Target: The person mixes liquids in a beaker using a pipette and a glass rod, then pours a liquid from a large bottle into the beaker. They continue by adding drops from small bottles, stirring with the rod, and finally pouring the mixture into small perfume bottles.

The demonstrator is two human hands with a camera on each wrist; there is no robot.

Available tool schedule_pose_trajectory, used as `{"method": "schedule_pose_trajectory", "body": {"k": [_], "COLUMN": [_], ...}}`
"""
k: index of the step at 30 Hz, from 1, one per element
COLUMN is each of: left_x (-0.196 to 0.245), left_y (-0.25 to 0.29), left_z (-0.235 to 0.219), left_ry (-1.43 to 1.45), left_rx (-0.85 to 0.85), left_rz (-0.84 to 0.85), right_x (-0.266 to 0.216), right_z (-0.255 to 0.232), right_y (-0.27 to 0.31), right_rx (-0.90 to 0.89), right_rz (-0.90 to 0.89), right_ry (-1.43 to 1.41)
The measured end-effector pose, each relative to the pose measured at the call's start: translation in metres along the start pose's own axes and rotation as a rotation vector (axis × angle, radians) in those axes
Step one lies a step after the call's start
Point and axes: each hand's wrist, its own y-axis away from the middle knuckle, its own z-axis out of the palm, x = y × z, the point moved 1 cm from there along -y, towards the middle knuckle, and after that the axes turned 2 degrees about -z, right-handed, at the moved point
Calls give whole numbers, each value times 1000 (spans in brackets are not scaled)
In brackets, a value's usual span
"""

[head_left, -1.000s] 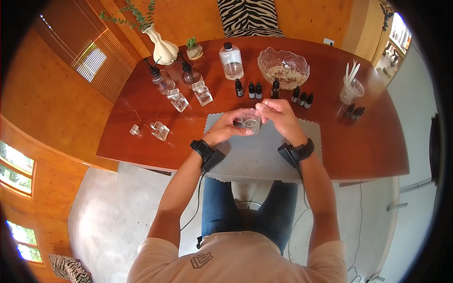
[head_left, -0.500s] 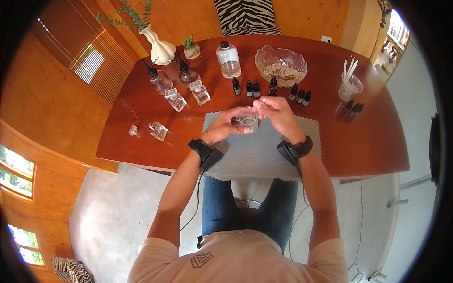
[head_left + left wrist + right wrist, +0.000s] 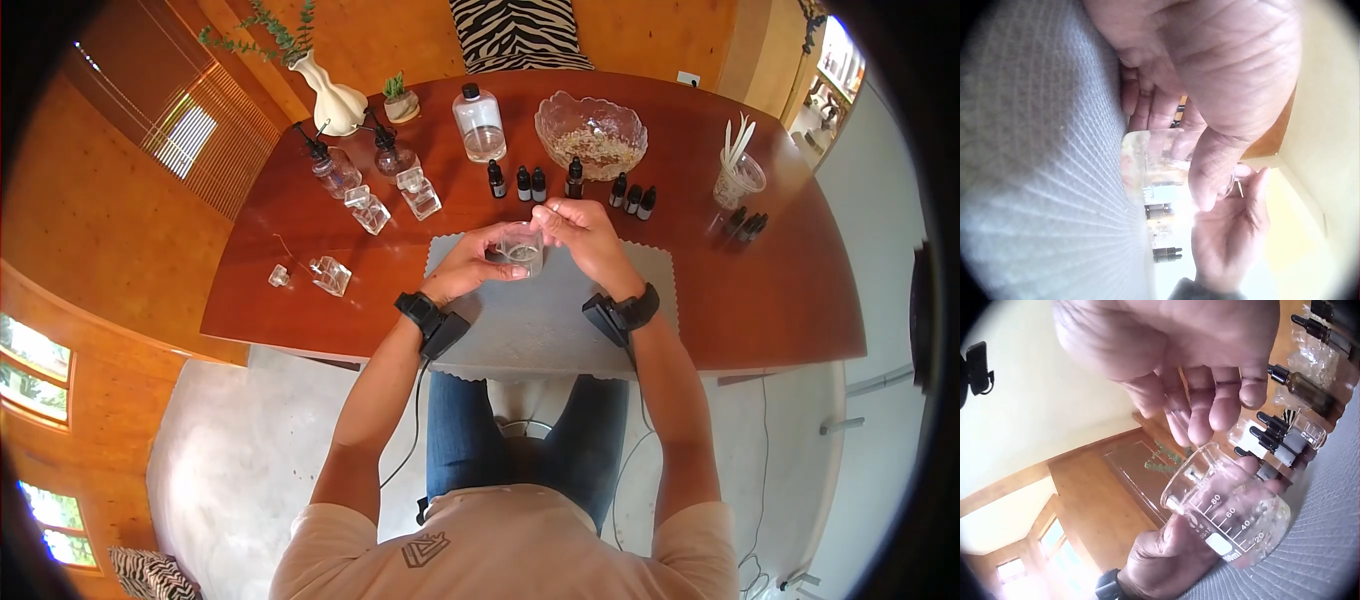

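My left hand (image 3: 470, 265) grips a small clear glass beaker (image 3: 522, 258) from its left side, thumb in front and fingers behind. White marks up to 80 show on the beaker's wall in the right wrist view, and a little clear liquid lies at its bottom. It is tilted close over a grey mat (image 3: 520, 330). At the beaker's rim, my right hand (image 3: 582, 235) has thumb and fingertips pinched together on a thin rod (image 3: 1240, 189), mostly hidden by the fingers. The other right fingers (image 3: 1225, 412) curl above the beaker's mouth.
Beyond the hands stand several dark dropper bottles (image 3: 574, 178), a black-capped clear bottle (image 3: 480, 125) and a glass bowl (image 3: 590, 135) of small bits. Square glass bottles (image 3: 418, 195) and pump bottles (image 3: 395, 158) are left; a cup (image 3: 738, 185) with white sticks is right.
The head view has shifted slightly, so the table scene sits a little higher and further left. The left hand keeps its grip on the beaker, and the right stays pinched at the rim.
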Motion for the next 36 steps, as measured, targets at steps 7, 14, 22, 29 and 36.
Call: {"method": "schedule_pose_trajectory", "body": {"k": [7,14,22,29,36], "left_x": [1,-3,0,-4,0], "left_y": [1,-1,0,-1,0], "left_z": [-1,-2,-1,-2,0], "left_ry": [6,-25,-6,13,-16], "left_rx": [-3,-6,-7,-5,0], "left_rz": [-28,17,9,-8,1], "right_x": [-7,-6,-3,-4,-3], "right_z": [5,2,0,2,1], "right_y": [2,1,1,2,0], "right_rx": [35,34,30,23,19], "right_rz": [-41,-31,-75,-43,-70], "right_ry": [67,54,98,61,75]}}
